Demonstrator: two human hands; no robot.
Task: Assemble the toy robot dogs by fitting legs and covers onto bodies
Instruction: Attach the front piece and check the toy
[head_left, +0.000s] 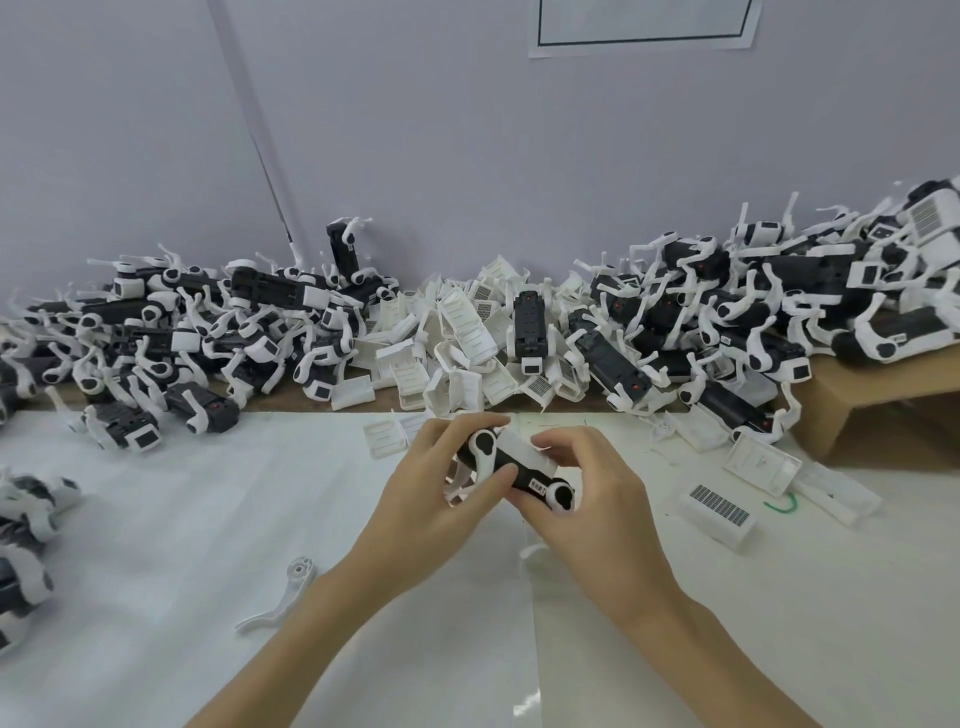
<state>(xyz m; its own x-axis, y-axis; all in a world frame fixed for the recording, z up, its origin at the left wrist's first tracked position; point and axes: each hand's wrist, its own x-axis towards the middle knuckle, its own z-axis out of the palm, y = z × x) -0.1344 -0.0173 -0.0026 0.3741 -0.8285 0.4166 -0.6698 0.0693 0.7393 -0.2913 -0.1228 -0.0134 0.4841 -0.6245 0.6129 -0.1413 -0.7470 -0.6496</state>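
A black and white toy robot dog (511, 465) is held above the white table (182, 519) at the centre. My left hand (441, 488) grips its left end, fingers over the top and thumb underneath. My right hand (597, 493) grips its right end, with fingertips pressing on the white cover on the dog's back. White legs hang under the body between my hands. One loose white leg (288, 592) lies on the table near my left forearm.
Heaps of toy dogs fill the back left (197, 332) and back right (753, 312). A pile of white covers (457, 332) sits between them. Loose covers (719, 512) lie at the right, a cardboard box (872, 405) behind them. More dogs (26, 530) sit at the left edge.
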